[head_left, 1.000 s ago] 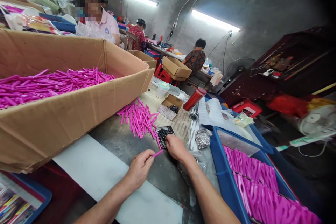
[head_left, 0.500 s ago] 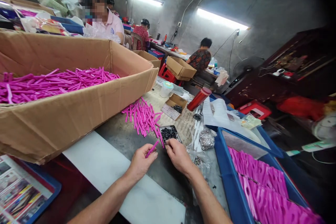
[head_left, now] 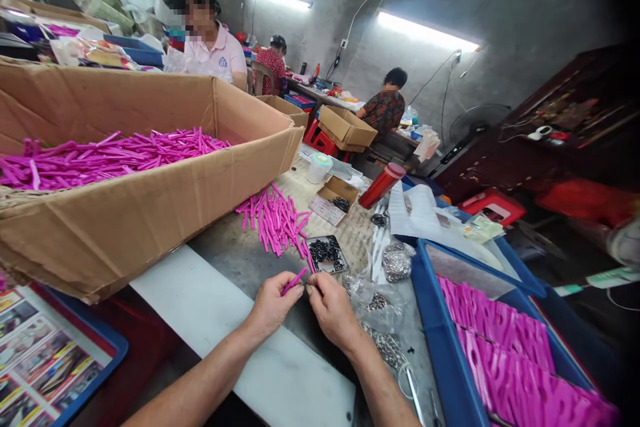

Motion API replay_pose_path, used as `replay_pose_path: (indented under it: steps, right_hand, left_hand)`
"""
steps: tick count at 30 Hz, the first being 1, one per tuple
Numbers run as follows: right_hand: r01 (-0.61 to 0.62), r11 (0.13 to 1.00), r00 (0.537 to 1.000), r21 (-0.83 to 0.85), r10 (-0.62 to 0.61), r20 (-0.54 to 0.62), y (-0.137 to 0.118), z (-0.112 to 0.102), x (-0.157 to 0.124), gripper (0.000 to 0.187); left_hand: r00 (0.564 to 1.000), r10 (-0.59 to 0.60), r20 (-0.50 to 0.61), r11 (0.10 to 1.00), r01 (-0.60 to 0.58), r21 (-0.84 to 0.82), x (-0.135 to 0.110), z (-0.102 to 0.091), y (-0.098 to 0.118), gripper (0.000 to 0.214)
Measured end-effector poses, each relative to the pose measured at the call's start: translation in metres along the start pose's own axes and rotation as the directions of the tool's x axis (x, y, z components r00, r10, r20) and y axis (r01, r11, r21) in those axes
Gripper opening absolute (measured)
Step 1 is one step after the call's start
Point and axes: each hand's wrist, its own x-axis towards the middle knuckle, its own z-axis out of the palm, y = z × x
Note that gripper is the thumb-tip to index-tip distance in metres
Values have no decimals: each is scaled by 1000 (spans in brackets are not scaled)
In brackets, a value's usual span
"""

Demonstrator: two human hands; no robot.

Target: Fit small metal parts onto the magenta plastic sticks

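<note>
My left hand [head_left: 274,301] pinches a slim pink plastic stick [head_left: 295,281] between thumb and fingers, its far end slanting up and right. Close beside it, my right hand [head_left: 332,312] has its thumb and forefinger closed near the stick's near end; whatever they hold is too small to make out. Just beyond the hands lies a small shallow tray [head_left: 344,259] of tiny black parts [head_left: 324,250]. A loose pile of similar pink sticks [head_left: 275,221] spreads behind it to the left.
A big cardboard box [head_left: 165,213] of pink sticks stands left. On the right is a blue bin [head_left: 440,347] of pink pieces. Bags of small metal parts [head_left: 397,261], a red cylinder [head_left: 383,185] and a small open carton [head_left: 327,210] sit around the bench. Several people work behind.
My right hand has drawn back from the tray of black parts toward the left hand, its fingertips now by the stick. The left hand still grips the stick.
</note>
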Motion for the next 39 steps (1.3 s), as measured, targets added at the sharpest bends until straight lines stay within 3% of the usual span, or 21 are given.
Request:
replay_pose_path:
  steps: [16, 28, 39]
  right_hand:
    - [-34, 994, 999, 107, 35, -9, 5, -11, -3, 13]
    - [-89, 971, 973, 222, 37, 227, 14, -15, -4, 12]
    - [-156, 920, 963, 360, 61, 264, 19, -9, -11, 10]
  left_hand:
    - [998, 33, 62, 990, -41, 138, -3, 1, 10, 14]
    - [988, 84, 127, 960, -114, 255, -5, 1, 16, 18]
    - [980, 104, 167, 946, -150, 288, -5, 2, 17, 19]
